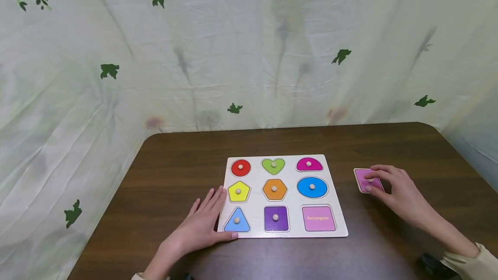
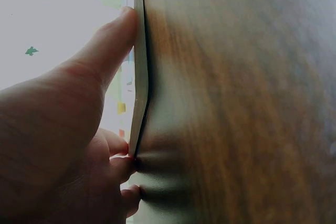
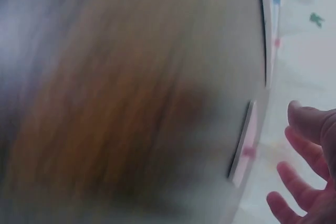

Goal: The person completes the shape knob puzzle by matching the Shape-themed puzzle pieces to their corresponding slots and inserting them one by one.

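A white shape-puzzle board lies flat on the table. My left hand is at its left side, fingers extended by the left edge and thumb at the front left corner; in the left wrist view the thumb touches the board's edge. Right of the board lies a pink rectangular puzzle piece with a small knob. Over this piece hovers my right hand, fingers loosely bent. In the right wrist view those fingers are spread and apart from the piece.
Knobbed shapes fill most of the board, among them a red circle, a green heart and a purple square. The front right recess shows the printed word "Rectangular". A patterned curtain hangs behind the brown table.
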{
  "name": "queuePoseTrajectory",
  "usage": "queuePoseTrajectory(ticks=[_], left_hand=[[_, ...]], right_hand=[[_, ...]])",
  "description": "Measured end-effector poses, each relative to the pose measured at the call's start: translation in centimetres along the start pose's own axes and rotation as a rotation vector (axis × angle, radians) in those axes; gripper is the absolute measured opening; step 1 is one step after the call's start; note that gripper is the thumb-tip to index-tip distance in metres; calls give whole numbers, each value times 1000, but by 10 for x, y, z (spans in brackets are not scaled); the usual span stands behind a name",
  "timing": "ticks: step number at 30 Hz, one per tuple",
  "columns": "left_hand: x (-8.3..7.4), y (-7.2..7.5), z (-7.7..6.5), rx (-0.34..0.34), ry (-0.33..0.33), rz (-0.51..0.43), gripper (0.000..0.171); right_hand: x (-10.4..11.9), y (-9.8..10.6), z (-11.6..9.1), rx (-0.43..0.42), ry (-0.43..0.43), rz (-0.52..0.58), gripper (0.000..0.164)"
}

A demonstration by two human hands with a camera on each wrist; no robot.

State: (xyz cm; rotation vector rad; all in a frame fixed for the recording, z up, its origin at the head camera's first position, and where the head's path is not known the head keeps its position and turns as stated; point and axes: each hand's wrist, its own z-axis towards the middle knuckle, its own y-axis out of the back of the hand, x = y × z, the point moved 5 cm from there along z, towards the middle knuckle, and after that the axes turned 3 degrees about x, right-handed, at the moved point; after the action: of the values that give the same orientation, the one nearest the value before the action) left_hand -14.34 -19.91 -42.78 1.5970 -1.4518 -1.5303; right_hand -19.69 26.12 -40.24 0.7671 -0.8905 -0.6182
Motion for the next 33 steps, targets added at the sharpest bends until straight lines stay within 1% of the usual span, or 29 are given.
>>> queuePoseTrajectory(ticks=[6, 12, 15, 19, 24, 29, 33], left_hand=[[1, -1, 1, -6, -3, 5, 115], [0, -1, 0, -7, -12, 8, 114], [-1, -1, 0, -8, -14, 9, 114], [-1, -1, 0, -12, -16, 12, 114], [-1, -1, 0, -15, -16, 7, 114], [-1, 0, -1, -13, -18, 2, 114], [0, 0, 0, -11, -11, 4, 114]], right_hand=[[-19, 1, 3, 40, -45, -46, 31], [-33, 1, 4, 95, -128, -60, 24], [-37, 0, 6, 132, -163, -42, 23], [-40, -2, 9, 167, -183, -4, 23], [-41, -3, 12, 179, -197, 20, 20], [-41, -4, 13, 158, -192, 34, 15], [-38, -4, 13, 152, -186, 43, 16]])
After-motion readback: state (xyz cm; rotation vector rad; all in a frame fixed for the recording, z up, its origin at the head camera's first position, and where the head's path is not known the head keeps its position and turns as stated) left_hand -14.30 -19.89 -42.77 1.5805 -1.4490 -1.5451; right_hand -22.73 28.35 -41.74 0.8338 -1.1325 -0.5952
